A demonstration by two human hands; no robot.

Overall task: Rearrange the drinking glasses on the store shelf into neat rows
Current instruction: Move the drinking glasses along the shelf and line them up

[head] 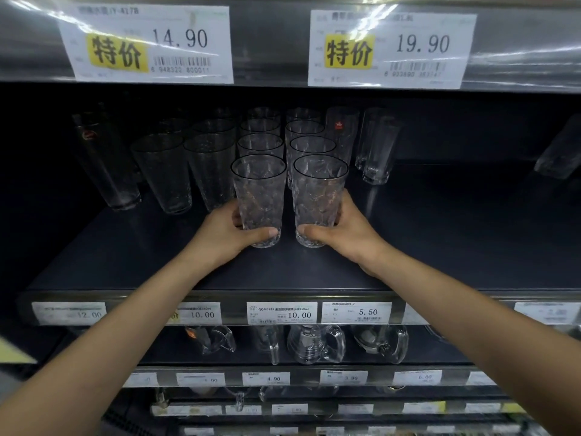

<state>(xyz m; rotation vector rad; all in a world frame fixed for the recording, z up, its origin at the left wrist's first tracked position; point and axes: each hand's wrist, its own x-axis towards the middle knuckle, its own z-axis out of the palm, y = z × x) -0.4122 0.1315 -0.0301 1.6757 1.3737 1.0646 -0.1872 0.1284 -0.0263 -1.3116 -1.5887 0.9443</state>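
Dark shelf board, price tags on its front rail, yellow-marked sale labels above, mugs below

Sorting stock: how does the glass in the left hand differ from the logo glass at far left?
The left front glass has a faceted wall; the logo glass is smooth. The left front glass bears no mark; the logo glass carries a red logo. The left hand grips the left front glass; the logo glass stands untouched. Both are clear and upright.
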